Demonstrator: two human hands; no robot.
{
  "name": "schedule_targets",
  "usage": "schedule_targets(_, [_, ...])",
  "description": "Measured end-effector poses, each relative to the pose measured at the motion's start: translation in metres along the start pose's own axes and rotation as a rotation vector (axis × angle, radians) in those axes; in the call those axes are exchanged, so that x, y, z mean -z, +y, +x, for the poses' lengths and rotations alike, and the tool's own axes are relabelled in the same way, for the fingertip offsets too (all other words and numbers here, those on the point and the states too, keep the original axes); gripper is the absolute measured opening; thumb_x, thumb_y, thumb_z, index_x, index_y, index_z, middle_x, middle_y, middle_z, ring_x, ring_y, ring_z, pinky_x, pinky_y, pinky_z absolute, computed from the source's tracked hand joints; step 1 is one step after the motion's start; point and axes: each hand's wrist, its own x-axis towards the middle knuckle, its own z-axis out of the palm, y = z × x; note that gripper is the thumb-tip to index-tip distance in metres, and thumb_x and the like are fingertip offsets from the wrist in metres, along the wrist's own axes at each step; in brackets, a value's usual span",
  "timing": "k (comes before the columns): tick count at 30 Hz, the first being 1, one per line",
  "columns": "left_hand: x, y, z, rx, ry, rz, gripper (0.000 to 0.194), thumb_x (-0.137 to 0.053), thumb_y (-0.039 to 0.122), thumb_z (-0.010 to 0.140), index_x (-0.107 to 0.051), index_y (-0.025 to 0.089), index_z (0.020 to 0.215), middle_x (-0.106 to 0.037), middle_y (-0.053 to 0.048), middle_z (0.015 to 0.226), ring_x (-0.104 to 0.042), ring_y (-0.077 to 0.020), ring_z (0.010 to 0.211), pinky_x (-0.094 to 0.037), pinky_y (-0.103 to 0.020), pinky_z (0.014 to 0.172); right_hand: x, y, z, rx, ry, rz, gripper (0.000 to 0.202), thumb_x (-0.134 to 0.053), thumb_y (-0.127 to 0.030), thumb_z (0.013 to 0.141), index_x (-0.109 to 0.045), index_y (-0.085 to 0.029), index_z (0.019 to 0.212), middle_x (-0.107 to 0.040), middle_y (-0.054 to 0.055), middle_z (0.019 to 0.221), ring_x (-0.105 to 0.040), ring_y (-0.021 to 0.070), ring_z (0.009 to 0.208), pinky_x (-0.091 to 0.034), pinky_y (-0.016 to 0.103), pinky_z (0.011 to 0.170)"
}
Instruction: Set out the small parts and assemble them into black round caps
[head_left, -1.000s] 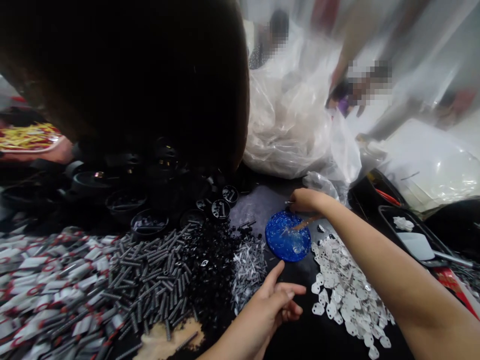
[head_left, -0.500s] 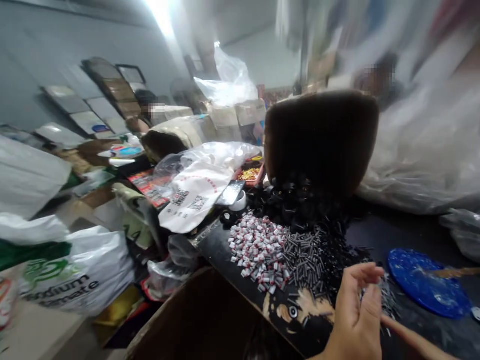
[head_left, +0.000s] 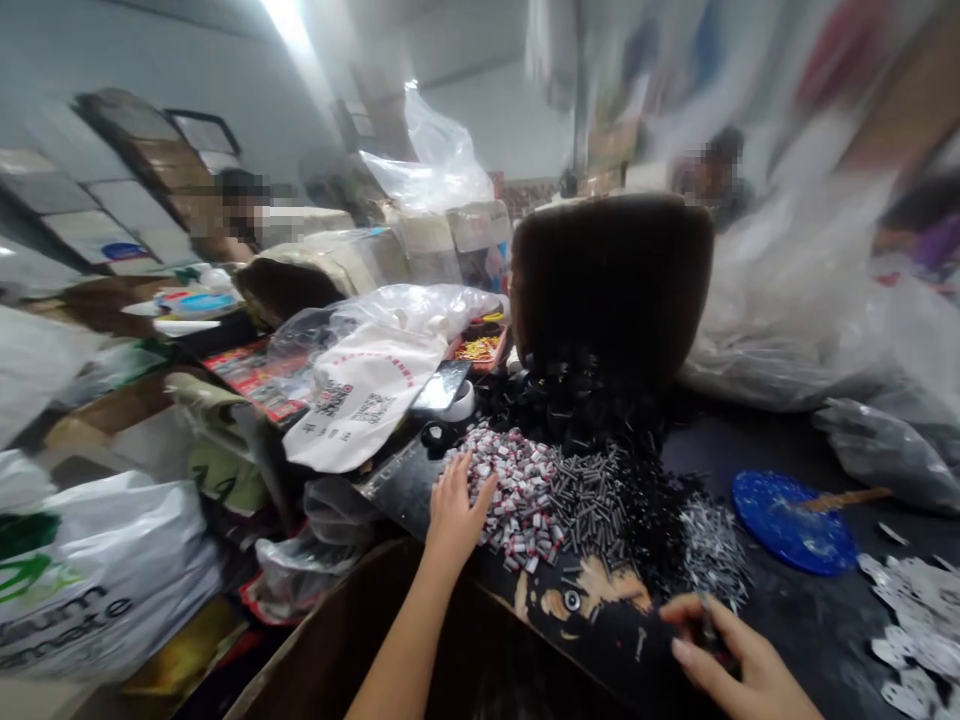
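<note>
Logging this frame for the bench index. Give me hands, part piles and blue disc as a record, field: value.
left hand: open, at the left edge of the white-and-red parts; contact unclear
right hand: curled, below the silvery slivers in view; grip contents too blurred to tell
central piles, left to right: white-and-red parts, grey rods, black bits, silvery slivers
far-right pile: flat white plates
blue disc: brown stick across its edge

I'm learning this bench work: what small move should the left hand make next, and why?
Probably curl the left hand onto the white-and-red parts: it is spread open at their left edge, while the right hand is farther off, near the tan patch.
</note>
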Motion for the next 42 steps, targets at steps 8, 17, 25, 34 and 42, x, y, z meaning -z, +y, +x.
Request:
schedule_targets(8, [-0.048, 0.007, 0.015, -0.075, -0.061, 0.094, 0.065, -0.04, 0.052, 0.095, -0.035, 0.016, 0.148, -0.035, -0.016, 0.156, -0.024, -0.0282, 0.148, -0.016, -0.05, 0.121, -0.012, 0.001, 0.024, -0.07, -0.109, 0.129, 0.044, -0.059, -0.062, 0.08, -0.064, -0.019, 0.087, -0.059, 0.001, 0.074, -0.051, 0.0147, 0.064, -0.042, 0.026, 0.064])
schedule_targets(17, [-0.071, 0.013, 0.028, -0.109, -0.088, 0.126, 0.06, -0.039, 0.048, 0.096, -0.04, 0.013, 0.144, -0.038, -0.019, 0.153, -0.027, -0.0291, 0.147, -0.023, -0.051, 0.119, -0.025, 0.018, 0.036, -0.044, -0.07, 0.171, 0.046, -0.058, -0.066, 0.081, -0.058, -0.02, 0.08, -0.053, -0.002, 0.063, -0.049, 0.0146, 0.063, -0.038, 0.026, 0.064])
schedule_targets(25, [-0.042, 0.02, 0.023, -0.203, -0.247, 0.09, 0.058, -0.036, 0.049, 0.096, -0.046, 0.015, 0.143, -0.04, -0.016, 0.154, -0.033, -0.0265, 0.145, -0.027, -0.048, 0.119, -0.008, -0.03, 0.052, 0.002, -0.122, 0.206, 0.034, -0.054, -0.053, 0.087, -0.058, -0.019, 0.091, -0.065, 0.002, 0.07, -0.061, 0.0171, 0.067, -0.047, 0.029, 0.068])
schedule_targets(34, [-0.03, -0.01, -0.068, -0.533, -0.179, 0.552, 0.106, -0.068, 0.057, 0.076, -0.005, 0.031, 0.156, -0.015, -0.015, 0.164, -0.017, -0.0396, 0.149, -0.025, -0.068, 0.112, 0.053, -0.095, 0.247, 0.17, 0.359, -0.236, 0.039, -0.05, -0.007, 0.085, -0.063, -0.016, 0.121, -0.066, 0.008, 0.124, -0.059, 0.0208, 0.118, -0.042, 0.035, 0.106])
schedule_targets(42, [-0.053, -0.015, -0.031, -0.552, -0.11, 0.559, 0.115, -0.075, 0.05, 0.069, -0.004, 0.029, 0.157, -0.019, -0.014, 0.163, -0.022, -0.0412, 0.147, -0.037, -0.06, 0.11, 0.062, -0.12, 0.355, 0.147, 0.325, -0.338, 0.028, -0.059, -0.034, 0.096, -0.063, -0.015, 0.116, -0.066, 0.008, 0.114, -0.064, 0.0198, 0.102, -0.053, 0.042, 0.092])
